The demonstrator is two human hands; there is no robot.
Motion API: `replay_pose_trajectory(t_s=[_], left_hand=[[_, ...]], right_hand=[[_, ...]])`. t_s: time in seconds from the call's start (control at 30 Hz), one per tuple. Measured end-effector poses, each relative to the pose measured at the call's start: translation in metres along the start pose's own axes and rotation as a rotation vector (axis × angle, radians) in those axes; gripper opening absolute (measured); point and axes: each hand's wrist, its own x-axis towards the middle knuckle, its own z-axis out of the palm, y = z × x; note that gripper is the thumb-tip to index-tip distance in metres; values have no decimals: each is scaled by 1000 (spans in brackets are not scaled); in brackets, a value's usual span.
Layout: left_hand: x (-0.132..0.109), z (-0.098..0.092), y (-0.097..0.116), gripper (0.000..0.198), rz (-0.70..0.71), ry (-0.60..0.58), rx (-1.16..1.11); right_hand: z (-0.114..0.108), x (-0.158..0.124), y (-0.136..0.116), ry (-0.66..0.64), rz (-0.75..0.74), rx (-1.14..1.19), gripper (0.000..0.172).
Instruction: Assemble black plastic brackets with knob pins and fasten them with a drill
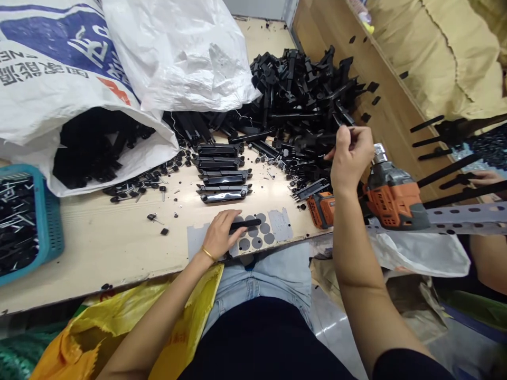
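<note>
At the front edge of the table my left hand (220, 232) is closed around one end of a narrow black plastic bar (249, 223). The bar's free end points right, over grey round pads (256, 243) on the tabletop. My right hand (351, 157) is raised at the right side of a heap of black plastic parts (301, 87). Its fingers are curled together, and whatever they pinch is hidden. Just right of that hand stands an orange and grey cordless power tool (390, 192). Several black clamp-like pieces (225, 176) lie in a row ahead of my left hand.
An open white sack (158, 134) spills black parts at the left, beside a blue basket (53, 227) of screw-like pieces. Small knobs with metal pins (137, 187) lie scattered. A wooden board (386, 105) borders the right side. Another person's hand (489, 178) shows at far right.
</note>
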Motion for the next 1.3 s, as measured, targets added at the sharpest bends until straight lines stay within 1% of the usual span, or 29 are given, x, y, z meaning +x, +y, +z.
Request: replay_pose_trajectory(t_s=[0.03, 0.07, 0.1, 0.13, 0.17, 0.2, 0.23, 0.27, 0.3, 0.33, 0.37, 0.4, 0.43, 0.47, 0.5, 0.53, 0.6, 0.63, 0.67, 0.73, 0.77, 0.83, 0.87, 0.93, 1.03, 1.1, 1.17, 1.3], left_hand=[[2, -3, 6, 44, -18, 59, -54], [5, -6, 12, 50, -32, 102, -103], [9, -7, 20, 59, -42, 120, -150], [12, -8, 27, 66, -46, 106, -200], [16, -7, 33, 68, -57, 61, -256], [18, -4, 39, 62, -87, 0, -311], [18, -1, 43, 52, -142, -55, -357], [18, 4, 47, 41, -219, -80, -384], [16, 10, 50, 31, -304, -64, -383], [13, 15, 53, 26, -377, -12, -353], [9, 21, 57, 25, -424, 59, -295], [4, 26, 61, 26, -434, 121, -224], [0, 30, 66, 29, -410, 150, -159], [-5, 33, 71, 34, -355, 142, -114], [-9, 34, 76, 41, -280, 106, -96], [-11, 33, 80, 48, -200, 53, -100], [-13, 26, 81, 56, -68, -43, -107], [-11, 21, 77, 57, -38, -74, -74], [-8, 16, 70, 54, -40, -103, -11], [0, 7, 49, 45, -99, -187, 157], [5, 4, 37, 39, -132, -248, 220], [10, 1, 21, 25, -201, -343, 265], [11, 1, 17, 22, -240, -361, 262], [8, 0, 21, 23, -316, -344, 236], [-3, 0, 40, 24, -355, -294, 165], [-9, 0, 53, 22, -371, -257, 112], [-12, 0, 62, 21, -407, -232, 90], [-13, 0, 72, 21, -456, -240, 145]], right_hand=[[1, -16, -12, 21, 74, 93, 44], [4, -31, -23, -8, 154, 202, 44], [7, -44, -33, -64, 240, 316, 44], [12, -56, -40, -136, 321, 423, 44], [17, -67, -45, -202, 398, 518, 45], [23, -78, -48, -249, 465, 601, 44], [29, -89, -49, -263, 519, 669, 43], [35, -101, -49, -256, 560, 722, 41], [42, -115, -49, -244, 591, 755, 39], [48, -129, -49, -243, 617, 765, 39], [53, -145, -50, -275, 644, 758, 43], [58, -160, -51, -323, 674, 741, 45], [61, -174, -52, -380, 712, 722, 44], [63, -186, -53, -410, 760, 721, 39], [63, -195, -53, -401, 808, 732, 33], [62, -199, -52, -358, 857, 754, 28], [54, -198, -45, -256, 942, 793, 23], [48, -195, -39, -250, 964, 793, 23], [42, -190, -33, -267, 969, 778, 23], [31, -182, -21, -342, 960, 730, 27], [28, -180, -17, -368, 956, 706, 29], [28, -180, -15, -374, 963, 694, 33], [30, -182, -17, -365, 970, 714, 34], [36, -184, -27, -353, 972, 786, 34], [47, -184, -44, -401, 994, 878, 38], [51, -182, -53, -409, 1001, 870, 40], [52, -180, -58, -378, 993, 846, 39], [51, -180, -61, -346, 974, 811, 42]])
